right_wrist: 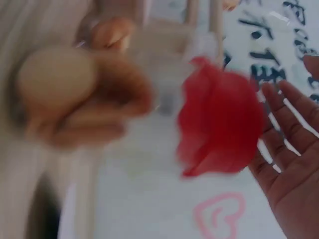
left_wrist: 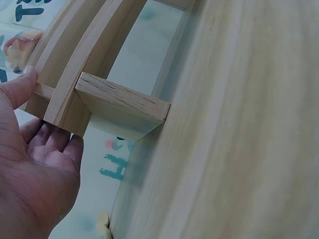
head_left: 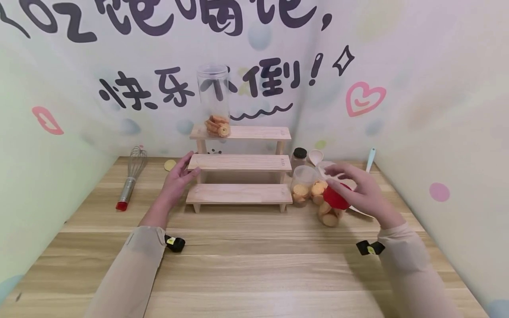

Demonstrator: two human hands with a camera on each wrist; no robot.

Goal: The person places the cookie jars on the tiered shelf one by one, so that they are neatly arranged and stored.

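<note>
My left hand (head_left: 177,180) grips the left end of a three-step wooden shelf (head_left: 238,193) at the middle board. In the left wrist view, its thumb lies above the board's end and its fingers (left_wrist: 52,142) curl below. On the shelf's top step stands a tall clear jar (head_left: 214,95) with cookies at its bottom. My right hand (head_left: 363,192) is over a see-through container of cookies (head_left: 331,217) with a wavy red top (head_left: 337,195). Seen from the right wrist, its fingers (right_wrist: 291,134) are spread and apart from the red top (right_wrist: 222,122).
Beside the shelf's right end are a clear jar of cookies (head_left: 301,191), more cookies (head_left: 319,189), a black-lidded jar (head_left: 299,157) and a pale spoon (head_left: 316,157). A light-blue handle (head_left: 370,160) leans at the back right. On the left lies a whisk (head_left: 134,174) near a yellow disc (head_left: 170,165).
</note>
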